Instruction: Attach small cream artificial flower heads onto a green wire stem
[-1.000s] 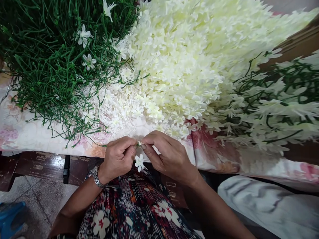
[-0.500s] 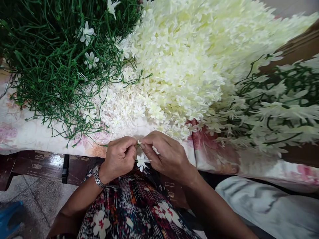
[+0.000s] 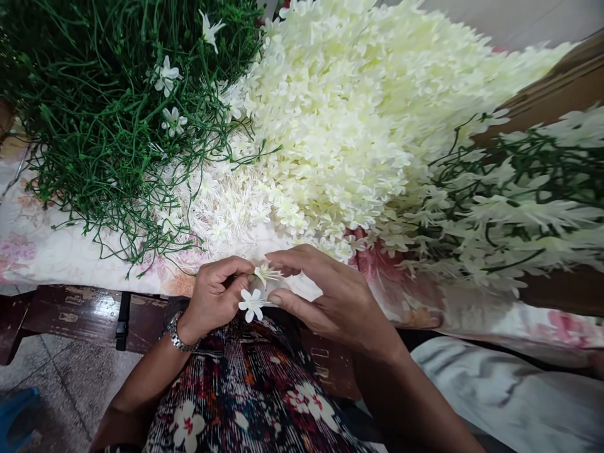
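Note:
My left hand [image 3: 218,290], wearing a metal-band watch [image 3: 180,333], is closed in a pinch on an artificial flower sprig. The sprig's stem is hidden by the fingers. One white bloom [image 3: 251,305] faces up below the fingertips, and a second bloom with thin stamens [image 3: 267,272] points toward the right hand. My right hand [image 3: 337,299] is beside them, thumb and fingers apart around the blooms, with nothing gripped.
Green plastic stems [image 3: 108,126] lie heaped at the left, with several white blooms among them. A big pile of pale yellow-white petals [image 3: 340,119] fills the middle. Finished-looking flower sprigs [image 3: 533,201] lie at the right by cardboard [image 3: 542,88]. Pale trousers [image 3: 500,390] show someone nearby.
My right hand has opened and drawn back to the right from its pinch at the sprig. The second bloom now shows between the hands. My left hand keeps its pinch.

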A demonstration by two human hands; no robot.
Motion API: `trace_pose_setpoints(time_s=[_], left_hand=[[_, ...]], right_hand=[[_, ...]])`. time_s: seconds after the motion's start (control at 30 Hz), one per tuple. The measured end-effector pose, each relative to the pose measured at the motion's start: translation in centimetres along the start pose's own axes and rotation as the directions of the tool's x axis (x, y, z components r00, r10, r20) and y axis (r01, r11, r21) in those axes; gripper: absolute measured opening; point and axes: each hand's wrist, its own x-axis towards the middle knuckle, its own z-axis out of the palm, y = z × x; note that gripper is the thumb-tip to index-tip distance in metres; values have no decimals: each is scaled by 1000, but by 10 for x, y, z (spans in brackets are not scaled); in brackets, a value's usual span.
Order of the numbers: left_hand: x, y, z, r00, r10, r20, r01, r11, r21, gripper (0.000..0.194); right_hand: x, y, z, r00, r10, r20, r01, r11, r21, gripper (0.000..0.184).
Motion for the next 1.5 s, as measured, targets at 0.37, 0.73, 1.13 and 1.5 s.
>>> trace_pose_setpoints(time_s=[0.37,0.73,1.13,1.5], left_hand=[[0,-2,2,999,48,-23,-49,999,-20,9],[1,-4,3,997,81,0,-81,996,36,12],[2,-3,4,997,75,11,-75,995,69,14],[2,-2,3,1000,11,21,-12,997,71,13]], right_hand=[[-1,3,4,989,-124,-81,118,991,-70,25],[0,8,11,977,-183,-110,167,976,-136,24],[0,14,16,974,-220,-61,200,951,-236,16],[4,15,21,978,-201,-59,191,971,-144,15]])
